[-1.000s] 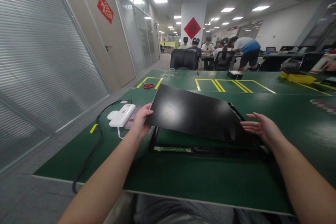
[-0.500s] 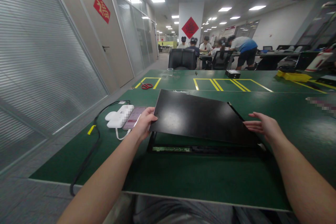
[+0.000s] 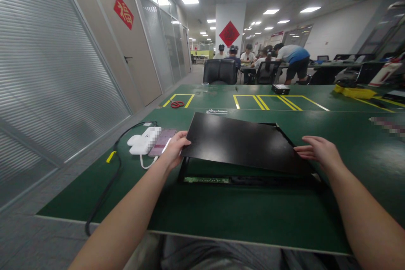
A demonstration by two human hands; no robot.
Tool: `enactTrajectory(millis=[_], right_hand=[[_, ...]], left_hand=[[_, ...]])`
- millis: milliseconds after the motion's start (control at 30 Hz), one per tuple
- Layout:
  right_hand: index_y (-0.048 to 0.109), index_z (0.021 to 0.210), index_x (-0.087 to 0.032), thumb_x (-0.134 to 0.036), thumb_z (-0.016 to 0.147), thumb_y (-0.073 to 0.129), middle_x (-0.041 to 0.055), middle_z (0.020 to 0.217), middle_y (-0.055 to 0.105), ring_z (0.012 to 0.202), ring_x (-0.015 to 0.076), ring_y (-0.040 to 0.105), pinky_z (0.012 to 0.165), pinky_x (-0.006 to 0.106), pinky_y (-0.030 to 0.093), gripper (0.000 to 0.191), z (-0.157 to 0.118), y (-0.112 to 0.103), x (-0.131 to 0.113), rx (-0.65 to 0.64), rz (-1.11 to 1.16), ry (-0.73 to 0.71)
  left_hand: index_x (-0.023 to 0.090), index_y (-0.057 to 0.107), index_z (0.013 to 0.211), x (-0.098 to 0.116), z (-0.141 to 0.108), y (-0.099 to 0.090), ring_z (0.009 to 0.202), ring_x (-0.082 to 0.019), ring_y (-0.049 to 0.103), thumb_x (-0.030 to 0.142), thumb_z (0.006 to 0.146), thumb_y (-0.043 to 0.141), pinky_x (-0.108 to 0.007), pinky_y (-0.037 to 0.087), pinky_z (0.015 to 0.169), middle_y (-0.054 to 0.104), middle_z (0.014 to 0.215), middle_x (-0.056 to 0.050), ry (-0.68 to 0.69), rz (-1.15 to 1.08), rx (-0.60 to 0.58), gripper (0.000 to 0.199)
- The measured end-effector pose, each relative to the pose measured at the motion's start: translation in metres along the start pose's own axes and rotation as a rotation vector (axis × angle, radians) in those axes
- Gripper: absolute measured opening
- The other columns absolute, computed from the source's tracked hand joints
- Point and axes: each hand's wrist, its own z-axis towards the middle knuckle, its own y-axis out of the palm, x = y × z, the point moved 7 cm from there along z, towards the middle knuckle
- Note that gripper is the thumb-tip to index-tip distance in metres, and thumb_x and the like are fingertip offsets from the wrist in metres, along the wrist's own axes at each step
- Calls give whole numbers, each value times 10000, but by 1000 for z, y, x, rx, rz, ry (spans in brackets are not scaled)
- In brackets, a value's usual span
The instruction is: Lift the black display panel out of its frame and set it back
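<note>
A thin, glossy black rectangular panel [image 3: 237,141] is held tilted, its left side raised and its right end resting low. My left hand [image 3: 177,147] pinches its left edge, thumb on top. My right hand [image 3: 319,152] is beside the right edge with fingers stretched out; the fingertips are at the edge, and I cannot tell whether they touch it. Under the panel lies a black frame [image 3: 272,182], partly hidden, with a green circuit strip [image 3: 205,180] along its near side.
Left of the panel lie a phone [image 3: 163,141], a white power strip [image 3: 144,145] and a black cable [image 3: 118,173]. Red-handled scissors [image 3: 177,104], small white pieces [image 3: 217,112] and a black box [image 3: 280,89] lie further back. A yellow tray [image 3: 354,91] stands far right; several people are beyond.
The panel's raised left and far side has tilted down slightly, uncovering more of the frame's far edge and the small white pieces. Both hands stay nearly in place.
</note>
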Motion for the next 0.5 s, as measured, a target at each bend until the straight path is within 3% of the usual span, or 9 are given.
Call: enactTrajectory(millis=[233,500], right_hand=[[548,1227,-177,-184,863,667,74,630,727,567,214,710,540,265,579,383,3,-3,1,19,-17,-22],[614,1179,-221,-216,799,723,68,709,757,607,209,724,528,275,595,395,14,-2,10,-19,-69,-54]], left_hand=[[171,648,901,-4,1,1,640,-163,640,134,468,714,-253,505,577,697,735,12,-17,12,-2,440],[170,644,867,-19,8,-9,607,-180,612,137,461,669,-259,449,536,667,688,7,-75,52,54,408]])
